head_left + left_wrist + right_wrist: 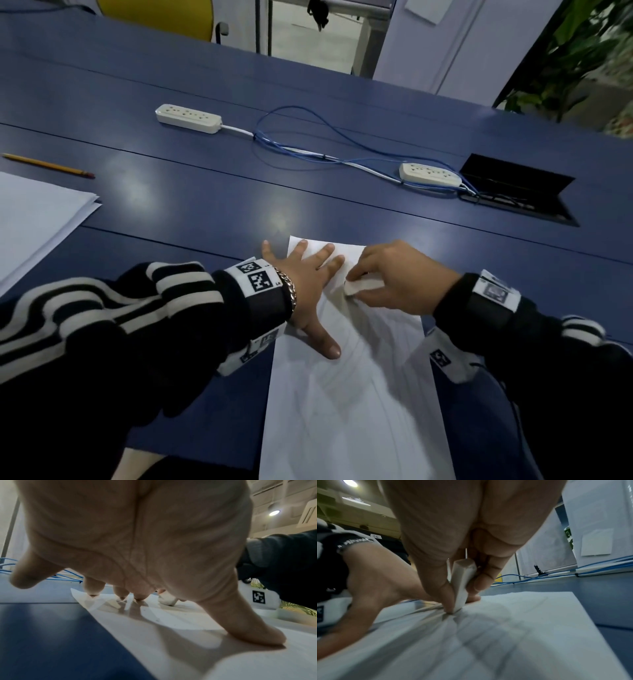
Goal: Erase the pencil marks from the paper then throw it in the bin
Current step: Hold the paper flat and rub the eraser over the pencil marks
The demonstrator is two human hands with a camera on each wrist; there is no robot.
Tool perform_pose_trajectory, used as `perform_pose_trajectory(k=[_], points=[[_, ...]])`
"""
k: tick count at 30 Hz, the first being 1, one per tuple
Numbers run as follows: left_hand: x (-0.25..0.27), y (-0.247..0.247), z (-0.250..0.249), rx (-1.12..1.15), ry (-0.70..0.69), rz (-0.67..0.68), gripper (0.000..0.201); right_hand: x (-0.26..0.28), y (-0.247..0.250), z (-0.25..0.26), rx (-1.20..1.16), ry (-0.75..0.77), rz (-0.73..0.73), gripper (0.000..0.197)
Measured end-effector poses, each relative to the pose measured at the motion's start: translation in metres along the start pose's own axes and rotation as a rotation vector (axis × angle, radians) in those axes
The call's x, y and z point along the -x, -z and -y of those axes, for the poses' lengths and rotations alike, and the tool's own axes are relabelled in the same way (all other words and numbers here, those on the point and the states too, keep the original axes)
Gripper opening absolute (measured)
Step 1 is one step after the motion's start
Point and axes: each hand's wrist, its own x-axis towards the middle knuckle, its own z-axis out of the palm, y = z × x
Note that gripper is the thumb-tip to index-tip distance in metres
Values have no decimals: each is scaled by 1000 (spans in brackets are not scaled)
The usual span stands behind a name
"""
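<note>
Lying lengthwise from near to far on the smooth blue table (205, 192), the thin white paper (349, 411) carries faint pencil lines. Her left hand (305, 291) presses its far end, fingers spread flat. Her right hand (394, 277) pinches a small white eraser (361, 286), its tip touching the sheet.

Office or meeting room: long blue bench (171, 192) with power strips (189, 118), blue network cables (308, 137), flip-up cable box (517, 188) at 2 o'clock, yellow chair (154, 13) at 11, paper stack (30, 219).
</note>
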Motion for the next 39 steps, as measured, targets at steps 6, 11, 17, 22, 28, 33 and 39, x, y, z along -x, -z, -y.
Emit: perform_pose_trajectory(k=[6,11,17,22,28,33,39], points=[[-1,1,1,-3,7,30,163,-15,9,-12,90,-112,-70,32],[-1,0,0,-4,11,39,163,-4,8,3,53,33,73,30],[0,2,0,-4,16,53,163,-10,6,-3,89,-79,-20,32],[0,3,-1,-5,22,48,163,-6,11,-2,65,-65,38,32],[-1,0,0,-28,27,34,163,-1,6,5,51,-91,-14,33],[0,0,1,-49,24,4,164,36,10,10,-53,-138,-65,31],[1,-4,3,-94,3,-69,153,73,-3,17,-73,-244,-87,35]])
